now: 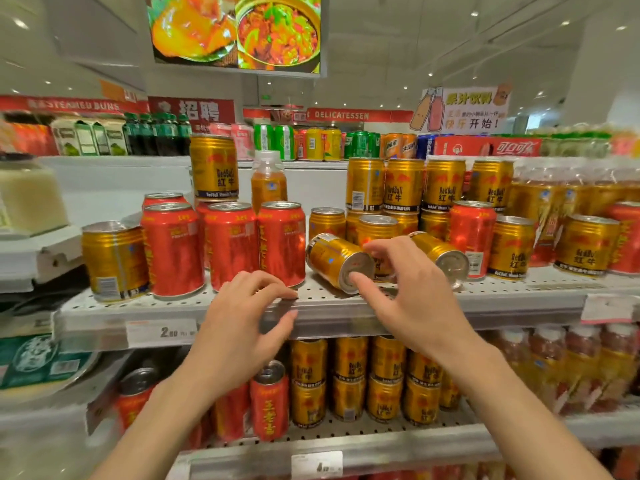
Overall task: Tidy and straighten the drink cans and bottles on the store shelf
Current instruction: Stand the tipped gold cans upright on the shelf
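Note:
A white perforated shelf (346, 306) holds red cans (228, 244) on the left and gold Red Bull cans (585, 244) on the right, some stacked two high. One gold can (329, 259) lies on its side with its base toward me. My right hand (412, 299) reaches to it: the thumb tip lies on the base and the curved fingers hover by the upper rim. A second gold can (441, 254) lies tipped just behind that hand. My left hand (242, 327) rests its fingertips on the shelf's front edge below the red cans and holds nothing.
A gold can (213, 168) and a small orange bottle (268, 180) stand on top of the red cans. Wrapped bottle packs (568, 188) fill the far right. The lower shelf (346, 441) carries more gold and red cans. A price tag (161, 332) hangs on the front rail.

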Demonstrator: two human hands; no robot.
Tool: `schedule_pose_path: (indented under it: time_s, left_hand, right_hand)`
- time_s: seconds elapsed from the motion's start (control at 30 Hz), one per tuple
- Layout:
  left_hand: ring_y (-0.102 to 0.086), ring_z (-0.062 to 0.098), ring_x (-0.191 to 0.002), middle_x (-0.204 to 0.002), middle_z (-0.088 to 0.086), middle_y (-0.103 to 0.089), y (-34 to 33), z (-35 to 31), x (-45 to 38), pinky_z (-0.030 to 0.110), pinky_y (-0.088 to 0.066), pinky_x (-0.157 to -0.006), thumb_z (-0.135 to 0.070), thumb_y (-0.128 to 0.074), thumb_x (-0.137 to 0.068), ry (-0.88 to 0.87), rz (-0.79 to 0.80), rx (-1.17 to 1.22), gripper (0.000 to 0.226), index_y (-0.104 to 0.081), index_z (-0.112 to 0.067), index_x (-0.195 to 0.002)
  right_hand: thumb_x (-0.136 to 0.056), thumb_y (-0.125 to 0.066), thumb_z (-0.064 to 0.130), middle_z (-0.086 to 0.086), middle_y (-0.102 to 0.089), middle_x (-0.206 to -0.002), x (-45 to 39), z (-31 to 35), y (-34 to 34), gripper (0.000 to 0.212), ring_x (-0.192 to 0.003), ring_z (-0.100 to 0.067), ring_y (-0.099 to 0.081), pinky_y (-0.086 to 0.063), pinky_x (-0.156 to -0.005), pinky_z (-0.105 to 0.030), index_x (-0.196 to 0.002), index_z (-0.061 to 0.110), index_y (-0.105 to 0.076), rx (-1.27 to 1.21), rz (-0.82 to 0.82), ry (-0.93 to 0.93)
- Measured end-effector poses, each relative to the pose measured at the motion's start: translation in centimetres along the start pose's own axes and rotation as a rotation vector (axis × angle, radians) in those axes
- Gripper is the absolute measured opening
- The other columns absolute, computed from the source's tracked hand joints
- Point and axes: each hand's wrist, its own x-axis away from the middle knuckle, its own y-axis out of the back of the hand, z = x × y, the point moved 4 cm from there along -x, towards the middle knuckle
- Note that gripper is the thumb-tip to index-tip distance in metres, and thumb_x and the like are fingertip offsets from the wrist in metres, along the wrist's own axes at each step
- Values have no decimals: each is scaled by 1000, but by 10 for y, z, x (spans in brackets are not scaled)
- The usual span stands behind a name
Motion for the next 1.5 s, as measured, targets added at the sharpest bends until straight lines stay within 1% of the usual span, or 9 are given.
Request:
schedule_pose_path:
  time_s: [0.1, 0.2, 0.4, 0.7, 0.87, 1.1, 1.27, 1.37, 1.5]
  left_hand:
    - [-56, 11, -97, -102, -16, -62, -1, 4, 0, 39, -48, -85, -47, -59, -87, 14, -18, 51, 28, -73, -29, -103]
    - [-56, 10, -95, -100, -16, -61, -3, 4, 1, 37, -48, -82, -47, -60, -87, 24, -36, 37, 26, -72, -30, -102]
    - [-54, 11, -93, -97, -15, -60, -3, 2, 1, 35, -47, -80, -48, -60, -87, 37, -53, 44, 26, -72, -30, -101]
    - [-51, 10, -91, -95, -16, -57, -7, 3, 1, 33, -42, -80, -53, -57, -85, 69, -66, 41, 29, -71, -31, -99]
    - [-50, 9, -92, -95, -16, -57, -7, 2, 1, 32, -42, -80, -53, -57, -85, 81, -70, 48, 29, -71, -31, -99]
    - [-50, 9, -92, -96, -16, -57, -7, 0, 2, 31, -41, -80, -54, -57, -85, 97, -72, 42, 30, -70, -31, -98]
    - [-51, 10, -93, -96, -15, -58, -6, 0, 2, 34, -42, -81, -54, -56, -84, 105, -73, 35, 31, -71, -30, -96]
    - [-52, 10, -95, -98, -16, -58, -6, -2, 2, 35, -44, -82, -53, -58, -84, 111, -74, 48, 29, -70, -30, -97]
    - [-55, 9, -100, -103, -17, -62, -3, -6, 7, 37, -48, -88, -47, -59, -87, 121, -90, 112, 28, -71, -29, -104]
  right_hand:
    - [-84, -66, 62, 5, -51, -124, 0, 3, -21, 70, -112, -14, -55, -55, -89, -32, -138, 22, -47, 45, 17, -27]
    - [-79, -73, 62, 4, -47, -128, 5, 5, -32, 80, -115, -13, -53, -55, -90, -30, -141, 23, -41, 44, -34, -53]
    - [-81, -81, 42, 1, -53, -120, -1, 5, -30, 65, -108, -17, -58, -55, -85, -31, -133, 18, -50, 18, -100, -17]
    - [-87, -74, 43, 11, -57, -115, -43, 13, -6, 54, -109, -12, -50, -45, -89, -27, -133, 24, -52, -73, -33, -17]
    - [-95, -63, 43, 5, -62, -122, -62, 19, -14, 27, -116, -12, -53, -44, -99, -27, -111, 22, -69, 48, 2, 20]
    - [-97, -63, 42, 2, -62, -109, -52, 22, -21, 31, -95, -9, -55, -52, -81, -24, -114, 16, -69, 86, -81, 60]
    - [-96, -65, 39, -2, -63, -113, -47, 21, -23, 34, -107, -16, -56, -52, -88, -27, -116, 12, -70, 123, -135, 79]
    - [-96, -66, 34, -2, -62, -128, -41, 19, -25, 43, -122, -17, -54, -48, -104, -34, -133, 12, -60, 58, -76, 79]
    - [-96, -66, 32, 2, -50, -150, -17, 19, -23, 58, -141, -11, -41, -36, -118, -31, -148, 15, -46, -61, -24, 26]
